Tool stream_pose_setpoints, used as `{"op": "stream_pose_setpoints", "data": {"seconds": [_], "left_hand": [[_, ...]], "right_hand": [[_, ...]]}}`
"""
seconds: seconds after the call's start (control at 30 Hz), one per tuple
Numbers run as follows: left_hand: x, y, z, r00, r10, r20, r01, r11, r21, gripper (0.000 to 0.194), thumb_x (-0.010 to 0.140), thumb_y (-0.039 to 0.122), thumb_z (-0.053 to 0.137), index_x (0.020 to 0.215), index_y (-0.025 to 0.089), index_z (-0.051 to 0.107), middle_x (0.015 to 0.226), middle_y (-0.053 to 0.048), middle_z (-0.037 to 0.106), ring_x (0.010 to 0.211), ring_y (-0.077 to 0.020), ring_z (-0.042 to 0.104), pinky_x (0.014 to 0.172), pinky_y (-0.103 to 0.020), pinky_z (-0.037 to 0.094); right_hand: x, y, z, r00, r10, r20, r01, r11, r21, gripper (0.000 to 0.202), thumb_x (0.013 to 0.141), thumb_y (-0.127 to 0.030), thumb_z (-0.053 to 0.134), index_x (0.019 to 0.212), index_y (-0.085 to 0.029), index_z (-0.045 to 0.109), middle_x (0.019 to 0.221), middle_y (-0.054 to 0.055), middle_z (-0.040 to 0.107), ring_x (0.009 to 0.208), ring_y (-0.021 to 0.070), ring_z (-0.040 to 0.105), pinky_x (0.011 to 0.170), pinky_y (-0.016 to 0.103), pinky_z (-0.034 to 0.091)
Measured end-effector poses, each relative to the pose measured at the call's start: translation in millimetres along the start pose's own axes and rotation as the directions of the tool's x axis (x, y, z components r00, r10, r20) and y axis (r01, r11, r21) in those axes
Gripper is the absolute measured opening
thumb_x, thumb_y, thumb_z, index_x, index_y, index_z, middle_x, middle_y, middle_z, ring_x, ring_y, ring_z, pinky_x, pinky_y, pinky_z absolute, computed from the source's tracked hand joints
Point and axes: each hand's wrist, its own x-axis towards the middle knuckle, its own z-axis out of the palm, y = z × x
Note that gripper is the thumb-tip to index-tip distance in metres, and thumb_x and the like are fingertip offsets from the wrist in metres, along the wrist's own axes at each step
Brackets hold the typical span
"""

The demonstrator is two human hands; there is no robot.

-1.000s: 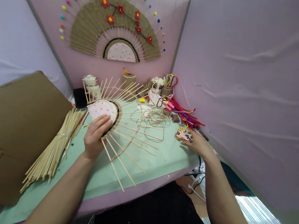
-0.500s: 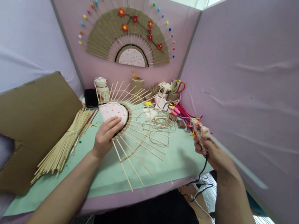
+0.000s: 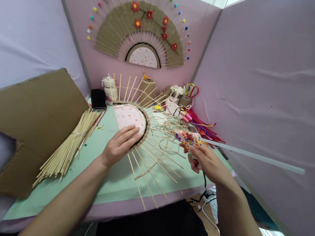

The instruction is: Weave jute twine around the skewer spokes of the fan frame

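Note:
My left hand [image 3: 121, 146] grips the near edge of a half-made stick fan [image 3: 129, 116], fingers over its dotted pink fabric and thumb hidden. Black trim and a woven twine band edge the fabric, and thin wooden sticks spread out from it. A loose strand of twine [image 3: 158, 161] crosses the sticks. My right hand [image 3: 202, 158] is closed round a hot glue gun [image 3: 187, 136] wrapped in flowered cloth. A long glue stick [image 3: 252, 154] juts from its back, and a black cord hangs below. Its nose points left, over the right-hand sticks.
A tied bundle of sticks [image 3: 68, 145] and cardboard [image 3: 41, 134] lie left. Behind stand a white bottle [image 3: 110, 89], a twine spool [image 3: 148, 90] and a cup with scissors [image 3: 186, 98]. Coloured pipe cleaners [image 3: 203, 127] lie right. A finished fan [image 3: 112, 32] hangs on the back panel.
My right hand has brought the glue gun leftward, from the right side to above the fan's sticks. The fan has shifted slightly right and tilted a little, with my left hand still on it.

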Motion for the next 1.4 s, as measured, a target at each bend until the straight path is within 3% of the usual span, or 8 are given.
{"op": "stream_pose_setpoints", "data": {"seconds": [0.13,0.33,0.53,1.4], "left_hand": [[1.1,2.4,-1.2,1.000,0.019,0.000,-0.019,1.000,0.003,0.045,0.095,0.014,0.055,0.139,0.023,0.054,0.130,-0.012,0.067,0.130,-0.0252,0.056,0.104,-0.047,0.053],[-2.1,2.6,-0.5,0.999,0.023,0.022,-0.023,1.000,-0.010,0.047,0.093,0.010,0.057,0.139,0.020,0.054,0.131,-0.015,0.065,0.132,-0.0265,0.054,0.103,-0.047,0.054],[-0.7,2.9,-0.8,0.999,0.036,0.023,-0.036,0.999,-0.016,0.046,0.094,0.009,0.055,0.139,0.020,0.053,0.132,-0.015,0.065,0.133,-0.0262,0.053,0.103,-0.048,0.054],[0.5,3.9,0.3,1.000,0.029,0.006,-0.028,0.999,-0.019,0.041,0.096,0.011,0.053,0.136,0.022,0.056,0.130,-0.012,0.066,0.132,-0.0247,0.055,0.102,-0.047,0.056]], "right_hand": [[2.3,-1.1,-0.7,1.000,0.009,-0.012,-0.009,1.000,0.010,0.046,0.090,-0.064,0.041,0.081,-0.021,0.055,0.044,-0.005,0.046,0.043,0.0130,0.043,0.052,0.029,0.037],[0.6,-8.7,0.7,1.000,0.017,0.013,-0.016,0.994,-0.104,0.047,0.091,-0.064,0.039,0.073,-0.024,0.056,0.044,-0.002,0.046,0.047,0.0159,0.047,0.054,0.031,0.041],[-1.2,-8.0,1.3,0.998,0.047,-0.039,-0.051,0.991,-0.123,0.046,0.093,-0.061,0.037,0.087,-0.022,0.060,0.046,-0.003,0.048,0.049,0.0174,0.050,0.058,0.032,0.043],[0.3,-2.8,-0.3,0.999,0.050,-0.016,-0.052,0.982,-0.183,0.050,0.092,-0.062,0.037,0.093,-0.019,0.062,0.047,-0.003,0.049,0.050,0.0174,0.053,0.058,0.030,0.044]]}}
